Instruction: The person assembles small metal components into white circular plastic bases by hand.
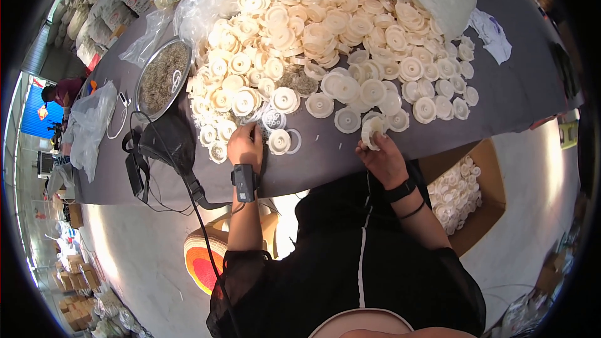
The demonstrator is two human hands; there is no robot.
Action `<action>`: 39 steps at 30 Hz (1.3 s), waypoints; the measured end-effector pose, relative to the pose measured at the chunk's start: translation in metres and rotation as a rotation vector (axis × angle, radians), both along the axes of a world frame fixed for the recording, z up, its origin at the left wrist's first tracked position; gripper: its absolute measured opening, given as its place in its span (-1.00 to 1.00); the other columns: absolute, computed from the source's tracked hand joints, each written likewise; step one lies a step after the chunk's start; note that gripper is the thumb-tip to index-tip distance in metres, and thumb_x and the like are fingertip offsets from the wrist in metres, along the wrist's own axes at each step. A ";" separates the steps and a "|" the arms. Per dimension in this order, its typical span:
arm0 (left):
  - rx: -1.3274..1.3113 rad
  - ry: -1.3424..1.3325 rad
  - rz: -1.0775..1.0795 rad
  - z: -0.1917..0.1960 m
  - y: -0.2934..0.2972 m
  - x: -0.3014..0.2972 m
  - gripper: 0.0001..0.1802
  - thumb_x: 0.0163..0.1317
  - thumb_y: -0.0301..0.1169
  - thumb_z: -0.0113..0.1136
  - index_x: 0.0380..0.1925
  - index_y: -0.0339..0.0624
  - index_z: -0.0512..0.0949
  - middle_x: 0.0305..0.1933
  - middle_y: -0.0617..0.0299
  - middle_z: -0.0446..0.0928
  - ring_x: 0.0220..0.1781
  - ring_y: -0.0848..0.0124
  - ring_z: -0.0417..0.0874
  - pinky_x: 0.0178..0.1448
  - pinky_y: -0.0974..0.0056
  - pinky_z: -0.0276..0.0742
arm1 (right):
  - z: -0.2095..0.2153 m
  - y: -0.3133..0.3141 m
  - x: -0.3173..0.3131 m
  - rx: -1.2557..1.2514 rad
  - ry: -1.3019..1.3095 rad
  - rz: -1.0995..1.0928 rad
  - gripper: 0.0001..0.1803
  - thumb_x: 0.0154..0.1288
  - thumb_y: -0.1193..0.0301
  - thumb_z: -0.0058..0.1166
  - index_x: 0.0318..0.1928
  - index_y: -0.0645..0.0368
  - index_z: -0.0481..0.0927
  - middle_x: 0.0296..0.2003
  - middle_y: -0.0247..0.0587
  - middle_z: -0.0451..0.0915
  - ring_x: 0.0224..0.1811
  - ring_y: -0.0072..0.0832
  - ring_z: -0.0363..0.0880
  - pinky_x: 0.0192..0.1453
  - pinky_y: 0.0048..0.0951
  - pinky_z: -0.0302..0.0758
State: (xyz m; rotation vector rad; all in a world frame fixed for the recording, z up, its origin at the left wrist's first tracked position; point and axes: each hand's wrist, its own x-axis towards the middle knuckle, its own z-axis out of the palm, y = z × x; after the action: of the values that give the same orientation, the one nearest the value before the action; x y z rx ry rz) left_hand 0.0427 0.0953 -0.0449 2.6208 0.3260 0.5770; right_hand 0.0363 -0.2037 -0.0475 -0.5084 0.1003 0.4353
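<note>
Grey tabletop (519,97) fills most of the view, heaped with cream plastic discs (325,31) that spread out just beyond both sets of fingers. The right hand (383,155) has its fingers closed around one cream disc (372,130), held up on edge just above the tabletop. The left hand (245,143) rests palm down with its fingers curled onto the parts just in front of them; whether they pinch anything cannot be told. Just to the right of those fingers lie a paler toothed disc (273,119), a flat disc (279,141) and a thin ring (294,141). Farther out past the left fingers sits a metal bowl (164,76) of small greyish pieces.

The discs look light, stiff and smooth, so probably a little slippery; pinching by the rim, as the right fingers do, looks the surest hold. A cardboard box (482,194) with more discs stands below the right wrist.
</note>
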 end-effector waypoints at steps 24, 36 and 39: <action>0.031 0.037 -0.205 0.007 0.007 0.009 -0.79 -0.02 -0.45 0.17 -0.34 -0.27 0.57 -0.34 0.06 0.50 -0.31 0.15 0.55 -0.17 0.24 0.44 | 0.015 0.008 -0.008 -0.409 -0.317 -0.011 -0.67 0.13 0.51 0.16 -0.10 0.29 0.41 -0.21 -0.29 0.52 -0.18 -0.59 0.50 -0.06 -0.53 0.46; -0.055 -0.073 -0.144 -0.002 0.013 -0.001 -0.88 0.01 -0.45 0.15 -0.41 -0.19 0.53 -0.37 0.08 0.50 -0.36 0.12 0.54 -0.24 0.19 0.46 | 0.012 0.008 -0.011 -0.428 -0.363 -0.048 -0.71 0.11 0.48 0.18 -0.16 0.22 0.43 -0.26 -0.35 0.50 -0.20 -0.63 0.47 -0.09 -0.56 0.43; -0.224 -0.074 -0.066 -0.002 0.013 -0.003 -0.89 0.00 -0.51 0.13 -0.41 -0.21 0.51 -0.41 0.10 0.50 -0.48 0.26 0.52 -0.32 0.27 0.44 | 0.002 0.012 -0.013 -0.491 -0.426 -0.051 -0.72 0.11 0.47 0.19 -0.17 0.23 0.43 -0.27 -0.35 0.50 -0.20 -0.63 0.46 -0.09 -0.55 0.43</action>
State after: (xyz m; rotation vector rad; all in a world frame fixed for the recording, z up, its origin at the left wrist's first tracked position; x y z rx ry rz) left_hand 0.0393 0.1082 -0.0466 2.3797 0.2642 0.5779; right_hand 0.0233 -0.1921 -0.0455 -1.0686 -0.1956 0.2416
